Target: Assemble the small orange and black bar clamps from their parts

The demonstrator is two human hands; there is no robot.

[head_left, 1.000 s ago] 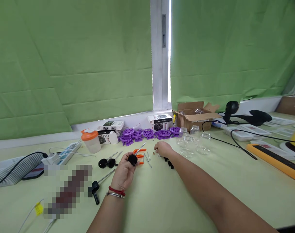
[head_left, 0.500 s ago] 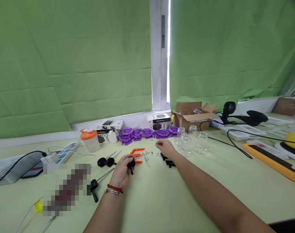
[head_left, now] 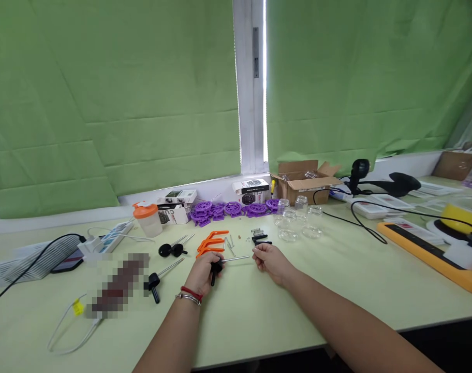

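Note:
My left hand (head_left: 203, 274) is closed around a black crank handle (head_left: 216, 267), whose thin metal rod points right. At the rod's far end is my right hand (head_left: 273, 263), thumb and fingers pinched together; whatever they hold is too small or hidden to name. Just beyond that hand lie black plastic pieces (head_left: 260, 240) and small springs (head_left: 257, 231). Orange plastic handles (head_left: 212, 241) and loose metal pins (head_left: 231, 245) rest beyond my left hand. To the left is another black crank handle with a rod (head_left: 154, 281), with further round black parts (head_left: 166, 250) behind it.
Purple plastic wheels (head_left: 233, 209) line the back, near small printed boxes (head_left: 175, 213) and an open cardboard box (head_left: 309, 185). Clear glass jars (head_left: 288, 230) stand right of centre. An orange-lidded cup (head_left: 148, 220), a power strip (head_left: 114, 239) and cables are at left.
My right hand has come back from the far small parts to the rod's tip, uncovering the springs. My left hand has turned the crank handle so its rod lies more level. The view has shifted slightly.

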